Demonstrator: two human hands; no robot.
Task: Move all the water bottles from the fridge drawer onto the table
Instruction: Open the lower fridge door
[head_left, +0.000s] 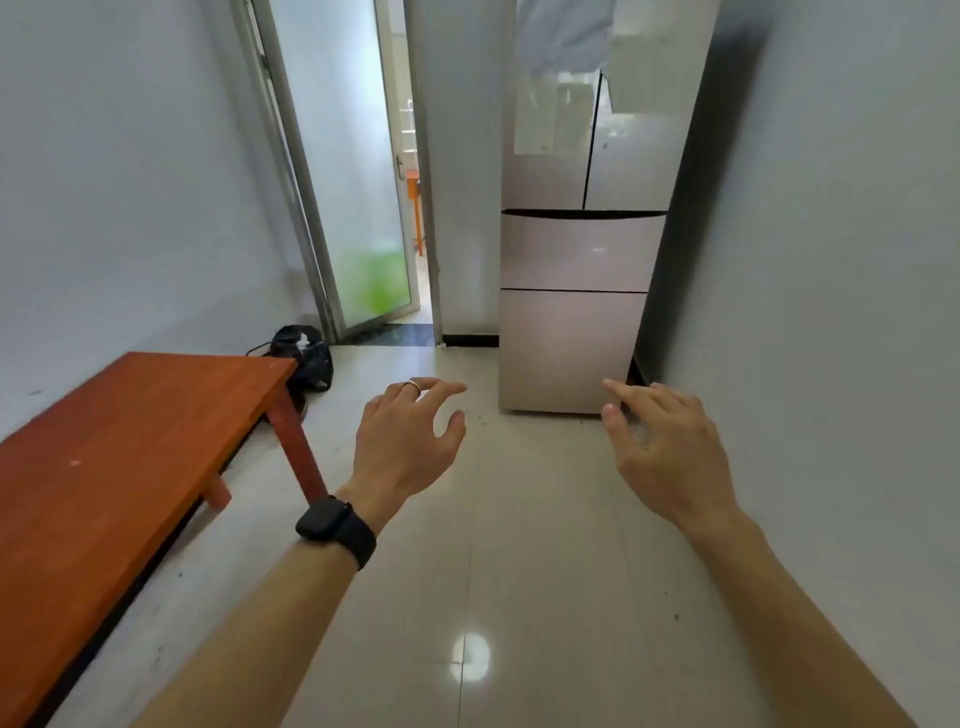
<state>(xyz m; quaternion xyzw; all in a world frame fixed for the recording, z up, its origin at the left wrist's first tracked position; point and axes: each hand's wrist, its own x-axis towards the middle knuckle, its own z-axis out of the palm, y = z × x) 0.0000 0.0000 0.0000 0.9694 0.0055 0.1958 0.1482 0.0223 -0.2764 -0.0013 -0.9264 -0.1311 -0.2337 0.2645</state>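
Risk: upper drawer (579, 252) and lower drawer (569, 348), centre right, sit closed, so the wrong one may get pulled. Left grip (405, 441) and right grip (665, 457) hover empty, fingers spread.

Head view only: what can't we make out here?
All head view.
- Water bottles: none visible; both fridge drawers are closed, so count and drawer unknown.
- Table: left end cut off by the frame edge.
- Black object by the table's far corner: too blurred to identify.
- Beyond the glass door: frosted, only a green smear.
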